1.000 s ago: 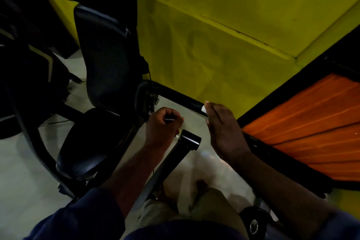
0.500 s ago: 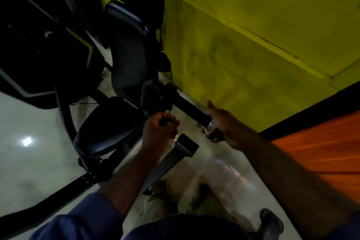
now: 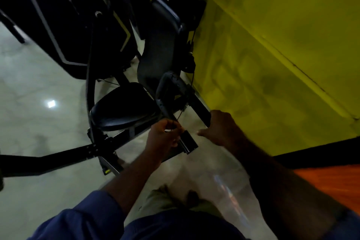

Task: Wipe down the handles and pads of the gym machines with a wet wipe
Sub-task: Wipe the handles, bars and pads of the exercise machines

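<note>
A dim gym machine stands against the yellow wall, with a black seat pad (image 3: 124,107) and an upright back pad (image 3: 161,45). My left hand (image 3: 163,136) grips a thin dark bar beside the square end of a frame tube (image 3: 188,142). My right hand (image 3: 222,128) curls over the near end of the black handle grip (image 3: 200,110), which slants toward me from a curved handle loop (image 3: 165,91). A pale spot shows at my right thumb tip, but the wet wipe is not plainly visible.
The yellow wall (image 3: 272,45) is close on the right, with an orange panel (image 3: 327,183) lower right. Black frame bars (image 3: 58,159) run across the pale glossy floor (image 3: 39,103). More dark machines (image 3: 58,15) stand at the upper left. My legs are below.
My right hand has slid down the black grip toward its near end. My left hand keeps its hold. The camera view has swung, so the machine sits more centrally.
</note>
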A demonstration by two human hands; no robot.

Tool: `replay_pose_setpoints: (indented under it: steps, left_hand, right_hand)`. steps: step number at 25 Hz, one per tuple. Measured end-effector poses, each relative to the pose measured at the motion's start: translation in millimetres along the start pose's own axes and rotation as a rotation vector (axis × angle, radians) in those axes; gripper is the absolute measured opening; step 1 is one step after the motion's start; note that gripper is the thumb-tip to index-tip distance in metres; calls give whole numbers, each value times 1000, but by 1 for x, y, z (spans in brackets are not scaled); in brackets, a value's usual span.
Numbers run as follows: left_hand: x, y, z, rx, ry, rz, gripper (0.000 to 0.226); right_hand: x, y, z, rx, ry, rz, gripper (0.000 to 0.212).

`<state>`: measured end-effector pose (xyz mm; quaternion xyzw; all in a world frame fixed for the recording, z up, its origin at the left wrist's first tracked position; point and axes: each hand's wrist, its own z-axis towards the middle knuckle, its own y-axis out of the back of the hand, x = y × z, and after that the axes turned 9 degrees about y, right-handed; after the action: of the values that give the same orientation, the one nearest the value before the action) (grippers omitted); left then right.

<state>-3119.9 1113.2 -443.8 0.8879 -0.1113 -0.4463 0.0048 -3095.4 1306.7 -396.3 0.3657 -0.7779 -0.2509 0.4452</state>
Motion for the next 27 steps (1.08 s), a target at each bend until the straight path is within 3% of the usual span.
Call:
replay_pose_setpoints:
  steps: [1,2,3,6,7,9,11,12,16,18,20,24,27]
  left_hand:
    - [2,1,2,0,7,-8,8]
    - [3,0,5,5,10,-19,9]
    - [4,-2,6,12,11,-35,10]
    - [0,-10,1,55,3,-73,11]
    - [-1,-10,0,68,1,-84,12]
    - [0,-8,2,70,1,-103,14]
    - [1,-5,0,37,26,-163,11]
    - [1,-4,0,18,34,-190,10]
    - [-5,-11,-10,-58,14,-218,8]
    - [-4,-23,-20,-120,29,-287,8]
    - [1,-38,-33,-187,57,-363,9]
    - [13,-63,-55,-311,84,-452,15]
    - [18,-78,-74,-382,50,-548,12]
  right_hand:
    - [3,-16,-5,-147,46,-240,55]
    - [4,-23,-5,-285,82,-264,58]
    - [5,-18,-2,-290,77,-182,55]
    - [-1,21,3,161,-123,634,42]
    - [-4,28,-1,239,-168,911,41]
    - [-13,25,-11,121,-187,1298,49]
    - [-31,5,-26,-155,-57,1389,37]
    - [-40,-5,-35,-254,79,1255,30]
    - [-84,-23,-33,-379,765,248,37]
    - [-98,-10,-12,-332,1213,-178,39]
    - [-97,13,12,-254,1504,-503,43]
    - [-67,34,40,-132,1688,-805,22]
    - [-85,22,40,-294,1625,-601,26]
